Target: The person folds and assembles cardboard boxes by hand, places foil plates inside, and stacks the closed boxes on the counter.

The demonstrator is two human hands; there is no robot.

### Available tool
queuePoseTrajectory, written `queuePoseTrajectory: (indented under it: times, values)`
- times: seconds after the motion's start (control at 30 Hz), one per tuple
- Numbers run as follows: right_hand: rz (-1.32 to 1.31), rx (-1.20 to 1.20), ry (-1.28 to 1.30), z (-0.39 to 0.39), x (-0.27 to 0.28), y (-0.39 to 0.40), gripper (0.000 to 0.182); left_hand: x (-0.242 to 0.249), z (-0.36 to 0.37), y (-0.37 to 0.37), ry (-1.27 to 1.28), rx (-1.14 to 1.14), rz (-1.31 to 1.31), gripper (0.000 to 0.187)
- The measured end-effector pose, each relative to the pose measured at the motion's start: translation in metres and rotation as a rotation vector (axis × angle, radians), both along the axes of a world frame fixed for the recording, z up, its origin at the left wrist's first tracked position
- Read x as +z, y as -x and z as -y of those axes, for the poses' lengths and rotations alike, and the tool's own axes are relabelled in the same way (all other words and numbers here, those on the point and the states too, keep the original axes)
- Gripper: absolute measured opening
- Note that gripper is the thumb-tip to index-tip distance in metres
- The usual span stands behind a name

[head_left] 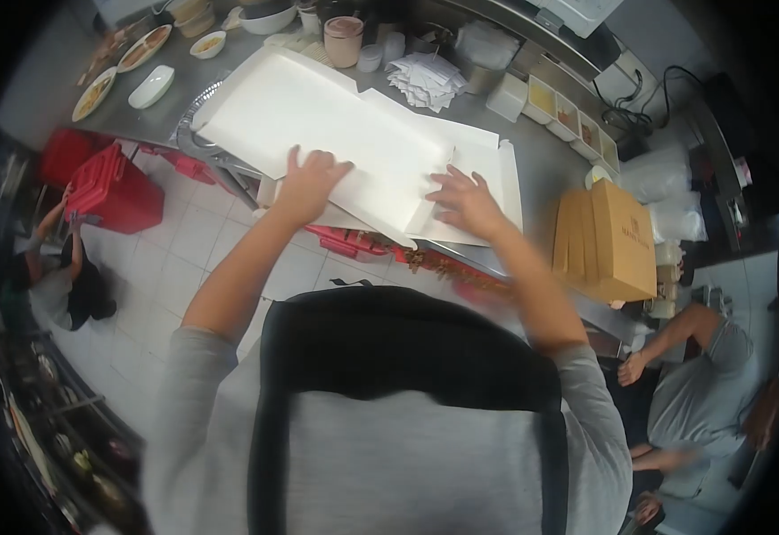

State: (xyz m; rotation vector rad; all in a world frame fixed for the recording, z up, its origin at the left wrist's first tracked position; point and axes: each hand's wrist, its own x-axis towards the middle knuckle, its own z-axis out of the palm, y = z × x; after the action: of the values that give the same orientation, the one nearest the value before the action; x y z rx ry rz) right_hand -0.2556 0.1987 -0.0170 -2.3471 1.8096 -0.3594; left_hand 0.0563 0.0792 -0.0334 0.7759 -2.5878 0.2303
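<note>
An unfolded white cardboard box (pixel 318 111) lies across the near edge of the steel counter, its inner side facing up. My left hand (pixel 311 183) rests on its near edge at the left part, fingers spread. Over the right part, by a fold, my right hand (pixel 468 201) touches the cardboard with its fingers apart. Behind the box's left end the rim of a round foil tray (pixel 195 111) sticks out. Neither hand grips anything that I can see.
Plates of food, such as an oval plate (pixel 144 49), stand at the back left. Paper slips (pixel 427 80) and condiment tubs (pixel 566 116) line the back. Brown boxes (pixel 608 241) stand at right. A co-worker (pixel 701 383) is at right, another (pixel 59 276) by a red bin (pixel 122 192).
</note>
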Motion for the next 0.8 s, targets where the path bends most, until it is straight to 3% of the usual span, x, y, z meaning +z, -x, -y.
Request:
queuePoseTrajectory:
  times: [0.1, 0.2, 0.23, 0.3, 0.5, 0.67, 0.8]
  values:
    - [-0.050, 0.071, 0.117, 0.002, -0.014, 0.000, 0.025, 0.004, -0.033, 0.033, -0.077, -0.163, -0.081, 0.035]
    - [-0.060, 0.297, 0.189, 0.011, -0.007, -0.003, 0.015, -0.005, -0.069, 0.050, -0.105, -0.278, -0.126, 0.023]
    - [-0.061, 0.303, 0.104, 0.015, -0.010, -0.006, 0.014, -0.010, -0.078, 0.052, -0.102, -0.298, -0.128, 0.019]
    - [-0.072, 0.316, -0.060, 0.027, -0.012, -0.013, 0.012, -0.016, -0.095, 0.055, -0.060, -0.212, -0.199, 0.013]
    - [0.044, 0.351, -0.145, 0.049, -0.011, -0.049, 0.015, -0.014, -0.111, 0.052, -0.038, 0.097, -0.365, 0.013]
    - [0.297, 0.323, -0.225, 0.053, 0.000, -0.057, 0.013, -0.013, -0.101, 0.046, -0.139, 0.362, -0.504, 0.014]
    - [0.344, 0.376, -0.231, 0.054, 0.005, -0.066, 0.017, -0.008, -0.103, 0.040, -0.114, 0.397, -0.488, 0.015]
